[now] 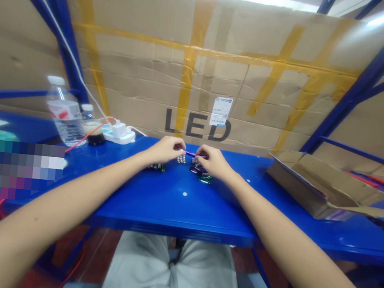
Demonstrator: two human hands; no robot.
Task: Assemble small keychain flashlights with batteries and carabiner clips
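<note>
A slim, shiny purple stick-like piece (190, 154) spans the gap between my two hands, just above the blue table (172, 205). My left hand (168, 150) pinches its left end. At the other end, the fingers of my right hand (213, 161) are closed on it. Small silvery parts (181, 159) lie in a cluster beneath the piece. Several glossy dark pieces with purple and green edges (205, 178) rest beside my right hand. More small metallic parts (157, 167) sit below my left wrist, partly covered by it. Their exact kind is too small to make out.
An open cardboard box (323, 188) stands on the right. On the left are a water bottle (64, 116), a jar of dark liquid (95, 134) and a white power strip (120, 133) with cables. A big carton marked LED (144, 76) closes off the back.
</note>
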